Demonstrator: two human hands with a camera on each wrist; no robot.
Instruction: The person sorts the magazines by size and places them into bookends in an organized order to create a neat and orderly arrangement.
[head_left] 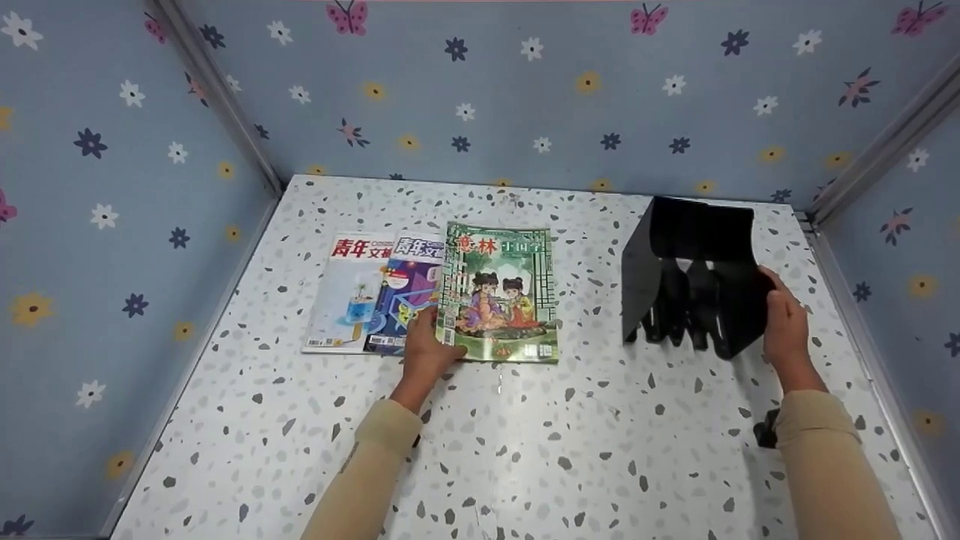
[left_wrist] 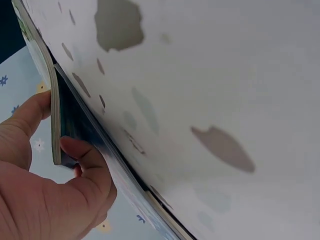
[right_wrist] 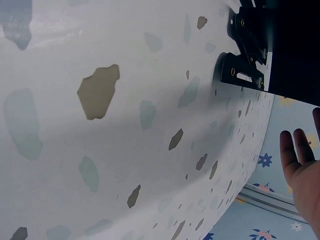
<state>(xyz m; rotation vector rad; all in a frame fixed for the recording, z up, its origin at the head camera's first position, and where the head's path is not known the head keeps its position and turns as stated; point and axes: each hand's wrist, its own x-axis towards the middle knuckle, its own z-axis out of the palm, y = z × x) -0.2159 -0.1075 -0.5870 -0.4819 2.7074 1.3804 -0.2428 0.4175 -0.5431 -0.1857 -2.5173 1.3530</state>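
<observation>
My left hand (head_left: 426, 354) pinches the left edge of a green magazine (head_left: 517, 262) with two cartoon children on its cover. In the left wrist view, that magazine's edge (left_wrist: 55, 120) is tilted up between thumb and fingers. It overlaps a purple magazine (head_left: 401, 274), which partly covers a white one (head_left: 341, 292) with red lettering. On the right stands a black rack (head_left: 639, 277) with slotted feet. My right hand (head_left: 789, 330) is at its right side, its fingertips partly hidden behind it. Extended fingers (right_wrist: 287, 150) show beside the rack in the right wrist view.
The speckled white table (head_left: 585, 450) runs back to a flower-patterned wall (head_left: 495, 97), with more panels at left and right. A small black object (head_left: 766, 429) shows beside my right sleeve.
</observation>
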